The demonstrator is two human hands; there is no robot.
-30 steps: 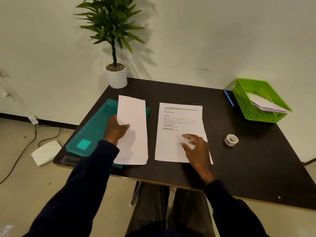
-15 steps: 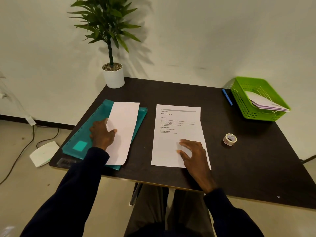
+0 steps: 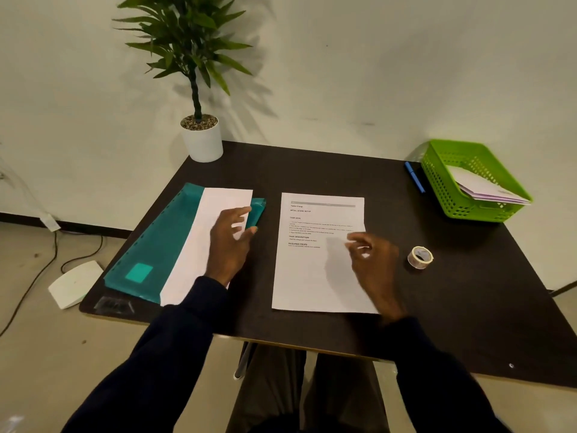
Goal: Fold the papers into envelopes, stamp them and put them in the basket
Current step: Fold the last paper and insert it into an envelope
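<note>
A printed sheet of paper (image 3: 315, 270) lies flat in the middle of the dark table (image 3: 468, 295). My right hand (image 3: 373, 267) hovers over its right half, fingers loosely curled, holding nothing. A long white envelope (image 3: 199, 245) rests on a teal plastic folder (image 3: 162, 242) at the left. My left hand (image 3: 229, 242) is above the envelope's right edge with fingers spread, apart from it. A green basket (image 3: 443, 182) at the back right holds folded white envelopes (image 3: 487, 189). A small roll of stamps or tape (image 3: 420, 257) sits right of the sheet.
A potted plant in a white pot (image 3: 202, 139) stands at the table's back left corner. A blue pen (image 3: 414, 177) lies just left of the basket. On the floor at the left are a white box (image 3: 75, 282) and cables.
My left hand has let go of the envelope on the teal folder and moved right, towards the printed sheet. My right hand has lifted off the sheet and shifted up along its right side.
</note>
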